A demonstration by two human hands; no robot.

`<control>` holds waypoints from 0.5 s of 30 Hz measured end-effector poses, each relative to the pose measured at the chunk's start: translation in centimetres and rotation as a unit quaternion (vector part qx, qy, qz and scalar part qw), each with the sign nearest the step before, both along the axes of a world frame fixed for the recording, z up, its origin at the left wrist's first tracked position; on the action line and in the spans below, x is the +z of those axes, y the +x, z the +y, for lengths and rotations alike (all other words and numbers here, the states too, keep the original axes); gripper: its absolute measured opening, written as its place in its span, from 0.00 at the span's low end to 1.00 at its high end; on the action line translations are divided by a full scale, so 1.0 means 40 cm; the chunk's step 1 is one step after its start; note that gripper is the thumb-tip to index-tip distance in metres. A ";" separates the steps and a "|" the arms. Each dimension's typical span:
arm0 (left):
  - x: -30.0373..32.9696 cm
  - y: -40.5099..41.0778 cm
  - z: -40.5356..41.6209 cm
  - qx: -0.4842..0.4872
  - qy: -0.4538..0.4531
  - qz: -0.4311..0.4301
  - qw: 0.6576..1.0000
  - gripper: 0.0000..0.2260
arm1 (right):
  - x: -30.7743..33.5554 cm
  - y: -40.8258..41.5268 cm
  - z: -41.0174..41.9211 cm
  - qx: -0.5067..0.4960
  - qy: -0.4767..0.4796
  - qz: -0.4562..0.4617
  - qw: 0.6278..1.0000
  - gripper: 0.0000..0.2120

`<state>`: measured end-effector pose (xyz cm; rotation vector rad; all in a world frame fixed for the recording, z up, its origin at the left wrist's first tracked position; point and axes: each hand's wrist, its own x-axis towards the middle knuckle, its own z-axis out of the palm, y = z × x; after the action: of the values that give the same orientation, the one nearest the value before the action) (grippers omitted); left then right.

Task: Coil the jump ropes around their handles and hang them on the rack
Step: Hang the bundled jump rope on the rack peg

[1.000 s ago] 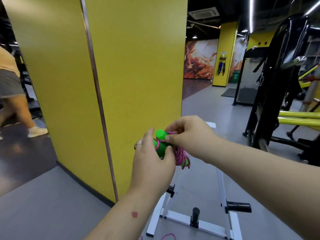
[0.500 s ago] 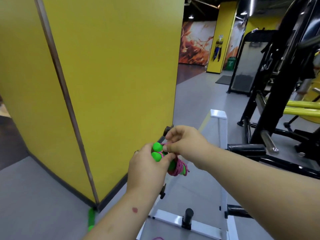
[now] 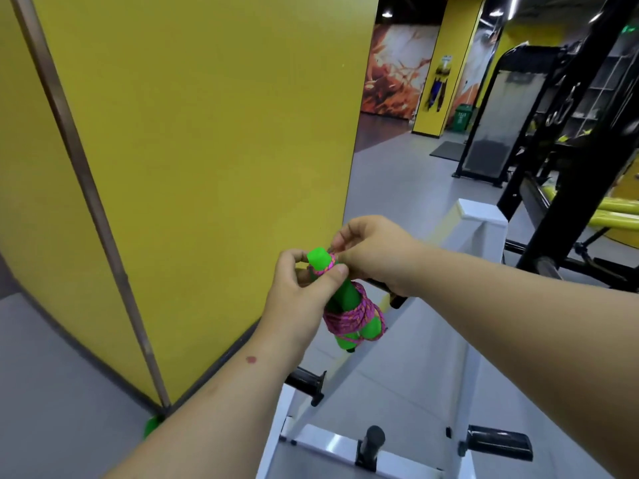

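Compared with half a second earlier, the view had dipped and swung closer to the white rack (image 3: pixel 482 216), and the bundled jump rope (image 3: pixel 349 307) sat lower against the hands, with more of its wound middle exposed. The person passing at far left a second before was gone from the frame.

One jump rope bundle was in hand: two green handles (image 3: pixel 340 299) laid side by side, bound by pink cord (image 3: pixel 354 314) wrapped many times round their lower half, with one further loop near the top. It was held in the air in front of the yellow wall (image 3: pixel 207 150), above the rack's sloping white frame and not touching it. The left hand (image 3: pixel 301 305) gripped the handles, thumb pressed over the upper loop. The right hand (image 3: pixel 375 252) had its fingers (image 3: pixel 340 238) pinched on the cord at the handle tops.

Four black pegs (image 3: pixel 306 383) showed on the rack, one half hidden behind the right wrist. One small green object (image 3: pixel 152 425) lay on the floor at the wall's corner, too blurred and cut off to identify. The handles' far side and the cord's free end were hidden by the hands. Black gym machines (image 3: pixel 567 160) stood at right, cropped by the frame edge.
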<state>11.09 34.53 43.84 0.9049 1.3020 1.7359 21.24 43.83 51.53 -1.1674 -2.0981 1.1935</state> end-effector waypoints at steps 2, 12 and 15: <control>-0.002 0.004 0.038 0.023 0.000 -0.025 0.999 0.25 | 0.012 -0.016 0.020 0.003 0.097 -0.075 0.992 0.09; 0.041 -0.029 0.118 -0.032 -0.004 -0.276 0.961 0.03 | 0.064 -0.081 0.084 -0.010 0.279 -0.244 0.929 0.11; 0.046 -0.032 0.123 -0.033 -0.032 -0.291 0.956 0.05 | 0.072 -0.088 0.089 -0.015 0.245 -0.253 0.936 0.08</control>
<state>9.79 39.45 45.67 0.3452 0.9152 1.7169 17.73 47.38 54.43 -1.3404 -2.5286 0.3130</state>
